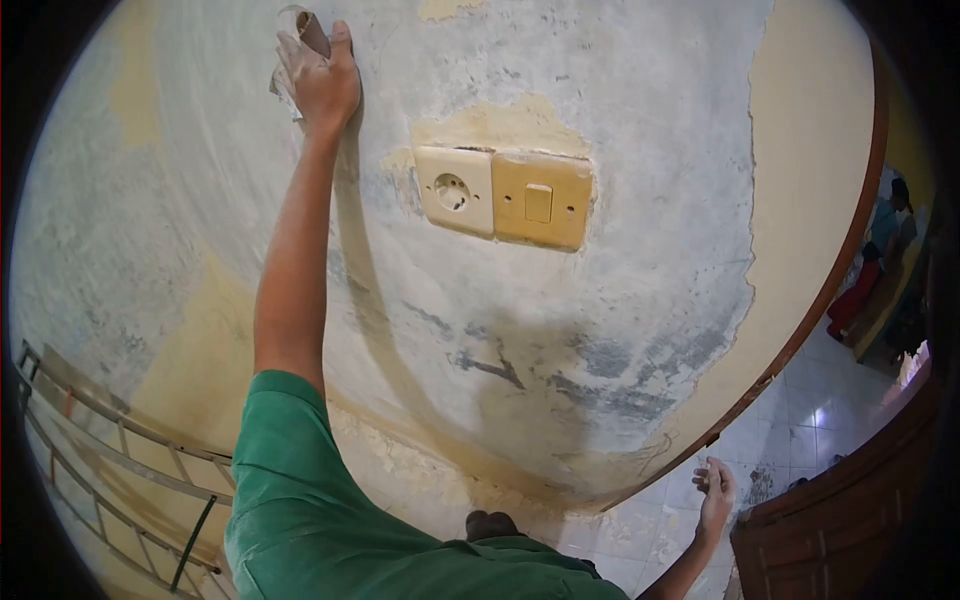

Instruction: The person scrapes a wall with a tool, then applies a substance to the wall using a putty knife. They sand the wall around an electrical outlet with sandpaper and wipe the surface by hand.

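My left hand (325,85) is raised high against the wall at the upper left, its fingers closed round a curled brown piece of sandpaper (314,34). A pale edge of it sticks out by the fingers. The wall (640,300) under it is patchy grey and white, with remnants of cream paint. To the right of that hand are a white power socket (453,192) and a yellowed light switch (540,203). My right hand (715,492) hangs low at the right, away from the wall, with loosely bent fingers apart and nothing visible in them.
A metal ladder (130,465) leans at the lower left. At the lower right stands a brown wooden door (840,530), with a tiled floor (790,420) beyond the wall's brown edge (800,345). Another person (875,250) is far off at the right.
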The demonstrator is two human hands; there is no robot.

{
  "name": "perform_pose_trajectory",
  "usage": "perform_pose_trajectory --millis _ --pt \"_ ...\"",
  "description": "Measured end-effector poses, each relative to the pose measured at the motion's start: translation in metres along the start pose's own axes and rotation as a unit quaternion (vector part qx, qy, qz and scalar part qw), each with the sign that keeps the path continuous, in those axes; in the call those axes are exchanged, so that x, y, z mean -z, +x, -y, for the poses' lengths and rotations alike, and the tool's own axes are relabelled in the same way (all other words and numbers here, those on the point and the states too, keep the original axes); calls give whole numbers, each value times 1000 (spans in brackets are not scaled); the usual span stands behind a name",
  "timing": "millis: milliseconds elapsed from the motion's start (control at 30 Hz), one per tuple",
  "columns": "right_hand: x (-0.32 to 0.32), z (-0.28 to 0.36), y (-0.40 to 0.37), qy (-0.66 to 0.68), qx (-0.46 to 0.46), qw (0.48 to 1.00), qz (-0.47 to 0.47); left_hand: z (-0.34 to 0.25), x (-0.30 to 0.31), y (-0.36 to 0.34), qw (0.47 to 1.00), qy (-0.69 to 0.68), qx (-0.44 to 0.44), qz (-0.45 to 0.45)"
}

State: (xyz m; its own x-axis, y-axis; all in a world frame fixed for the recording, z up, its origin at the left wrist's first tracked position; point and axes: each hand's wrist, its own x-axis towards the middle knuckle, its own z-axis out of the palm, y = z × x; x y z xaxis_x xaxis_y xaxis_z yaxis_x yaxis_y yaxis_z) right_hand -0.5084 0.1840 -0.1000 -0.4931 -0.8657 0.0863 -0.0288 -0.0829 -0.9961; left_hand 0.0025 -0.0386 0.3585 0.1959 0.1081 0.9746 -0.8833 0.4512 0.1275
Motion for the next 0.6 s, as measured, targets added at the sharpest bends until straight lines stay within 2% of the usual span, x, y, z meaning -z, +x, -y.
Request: perform_pose_trajectory --millis 33,67,100,133,167,200,233,267,300,333,367,433,500,567,600 --pt "-4 7 1 -6 37 999 -10 -1 0 -1 1000 18 -6 0" --pt "-12 27 -6 -9 35 999 -8 -1 1 -1 999 36 -12 -1" --pt "-22 56 -20 -22 157 982 -104 1 3 1 999 39 -10 1" --pt "-28 72 -29 -37 272 941 -198 6 3 3 1000 22 22 7" --pt "-25 71 -33 13 340 914 -220 10 0 3 998 0 55 20" --pt "-39 81 -30 14 377 880 -289 15 -3 4 1000 -1 3 10" --pt "-61 96 -20 9 413 838 -355 17 -1 5 995 42 84 46" --pt "-71 112 -23 -30 368 867 -334 20 -1 7 980 87 158 82" --pt "-75 117 -15 -26 386 882 -268 29 -8 5 994 90 58 4" --pt "-83 126 -17 15 384 889 -249 15 -2 4 991 70 110 43" --pt "-87 139 -21 31 419 878 -231 29 -5 6 1000 23 20 6" --pt "-93 181 -26 -54 491 855 -158 24 -6 7 1000 -1 11 7" --pt "-101 236 -12 -90 491 865 -45 26 -2 5 1000 -23 17 -3" --pt "-109 269 9 -89 584 805 -48 35 -6 6 1000 -10 28 3" --pt "-113 283 17 -85 595 798 -53 38 -7 7 999 -21 34 0"
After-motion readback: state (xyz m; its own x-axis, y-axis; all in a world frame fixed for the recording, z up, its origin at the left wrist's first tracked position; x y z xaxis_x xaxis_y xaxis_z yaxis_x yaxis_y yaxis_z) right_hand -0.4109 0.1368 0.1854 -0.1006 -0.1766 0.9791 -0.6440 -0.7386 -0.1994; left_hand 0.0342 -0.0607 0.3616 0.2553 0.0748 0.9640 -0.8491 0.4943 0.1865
